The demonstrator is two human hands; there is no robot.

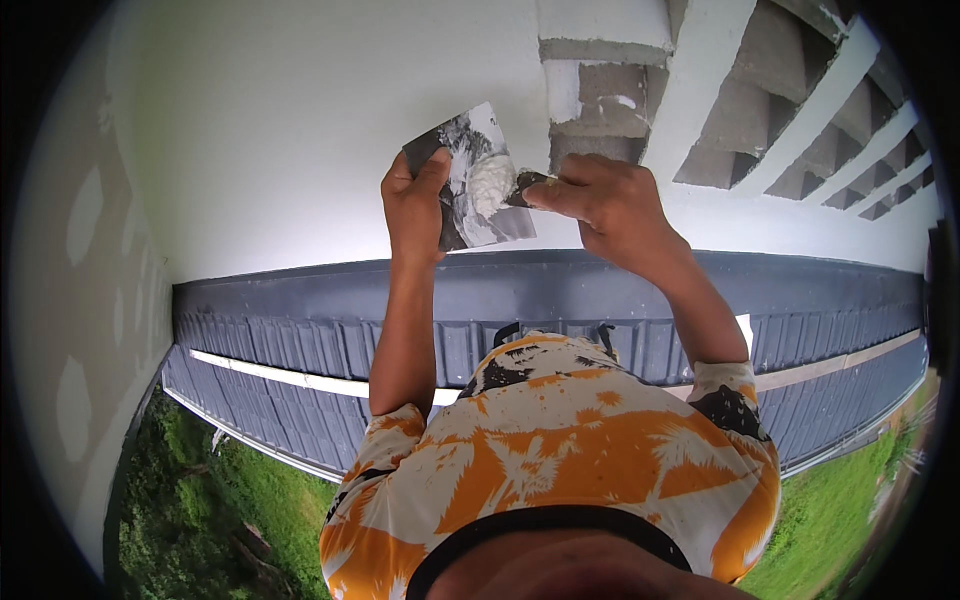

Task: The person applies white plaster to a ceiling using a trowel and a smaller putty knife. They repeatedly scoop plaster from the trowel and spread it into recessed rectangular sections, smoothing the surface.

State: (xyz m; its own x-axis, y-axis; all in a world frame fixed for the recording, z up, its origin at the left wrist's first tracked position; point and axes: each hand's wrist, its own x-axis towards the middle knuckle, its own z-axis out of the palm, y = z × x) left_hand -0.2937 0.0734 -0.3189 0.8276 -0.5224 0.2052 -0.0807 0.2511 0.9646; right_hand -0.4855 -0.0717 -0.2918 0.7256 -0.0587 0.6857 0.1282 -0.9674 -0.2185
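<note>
My left hand point(413, 205) grips a flat, roughly square dark plate point(462, 228) at its left edge, thumb on top. The plate is smeared white and carries a mound of white paste point(491, 186) toward its right side. Just to the right, my right hand point(610, 208) is closed on a small scraper point(525, 185), whose tip is at the paste; the blade is mostly hidden.
A white wall point(300, 120) with grey recessed openwork point(740, 110) at upper right faces me. A side wall point(80, 290) with pale patches is on the left. Below are a grey ribbed roof point(260, 340), a long board point(270, 372), grass and trees.
</note>
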